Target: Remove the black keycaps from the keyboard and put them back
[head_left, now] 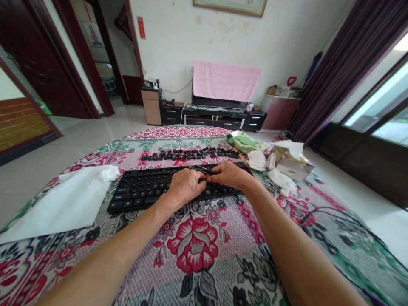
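A black keyboard (143, 189) lies across a round table covered with a flowered cloth (194, 246). My left hand (185, 187) rests on the keyboard's middle with its fingers curled. My right hand (228, 174) sits just to its right, fingers pinched on a thin dark tool (200, 168) that points left over the keys. The two hands touch at the fingertips. A row of loose black keycaps (191, 154) lies on the cloth behind the keyboard.
A white paper sheet (60, 204) with a crumpled tissue (110, 173) lies at the left. A green packet (245, 142), wads of tissue (280, 178) and a small box (295, 168) sit at the right. A black cable (318, 212) runs over the right edge.
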Motion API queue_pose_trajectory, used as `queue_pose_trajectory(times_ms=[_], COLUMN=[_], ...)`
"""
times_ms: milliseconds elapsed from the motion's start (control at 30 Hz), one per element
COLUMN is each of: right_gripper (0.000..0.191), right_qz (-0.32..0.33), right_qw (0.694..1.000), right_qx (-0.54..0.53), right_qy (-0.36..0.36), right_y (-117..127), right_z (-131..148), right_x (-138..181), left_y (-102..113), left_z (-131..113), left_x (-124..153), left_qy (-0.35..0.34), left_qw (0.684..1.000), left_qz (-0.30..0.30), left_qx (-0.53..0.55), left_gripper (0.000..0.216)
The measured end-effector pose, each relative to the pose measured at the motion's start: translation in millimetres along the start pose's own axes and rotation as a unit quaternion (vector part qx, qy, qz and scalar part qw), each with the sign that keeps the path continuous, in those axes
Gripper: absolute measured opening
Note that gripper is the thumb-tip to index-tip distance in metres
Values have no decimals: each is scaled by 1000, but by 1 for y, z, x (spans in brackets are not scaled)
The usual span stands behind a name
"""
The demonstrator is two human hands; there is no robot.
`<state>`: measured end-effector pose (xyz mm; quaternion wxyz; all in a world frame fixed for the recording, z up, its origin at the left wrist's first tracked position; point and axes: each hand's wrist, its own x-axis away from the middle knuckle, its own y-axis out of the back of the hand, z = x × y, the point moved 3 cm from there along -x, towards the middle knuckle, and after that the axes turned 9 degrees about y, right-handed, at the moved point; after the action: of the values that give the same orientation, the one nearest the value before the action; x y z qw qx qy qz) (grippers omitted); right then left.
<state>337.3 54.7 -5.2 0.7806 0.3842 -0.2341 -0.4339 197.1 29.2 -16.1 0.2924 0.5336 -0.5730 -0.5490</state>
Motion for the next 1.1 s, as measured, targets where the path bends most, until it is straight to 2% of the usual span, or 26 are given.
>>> queue_pose_trajectory(times_ms=[233,467,667,1100], right_gripper=[27,27,29,28], right_qz=[-10,-15,2,4], right_qw=[999,1000,999,999], right_qx=[-32,-9,-39,-44], right_qy=[-6,-3,3,-1], right_y=[-3,-4,-4,-4], right_z=[-6,-8,-7,-6], right_x=[-2,-3,-2,-2], left_y=[-2,-1,0,4], left_z=[-1,-2,0,9], left_x=[1,-2,-3,-7], left_qy=[-9,-22,-27,-68], left_qw=[1000,1000,1000,987], left_qz=[-14,-5,7,8], left_qx=[-13,-15,4,148], left_gripper=[31,29,28,27])
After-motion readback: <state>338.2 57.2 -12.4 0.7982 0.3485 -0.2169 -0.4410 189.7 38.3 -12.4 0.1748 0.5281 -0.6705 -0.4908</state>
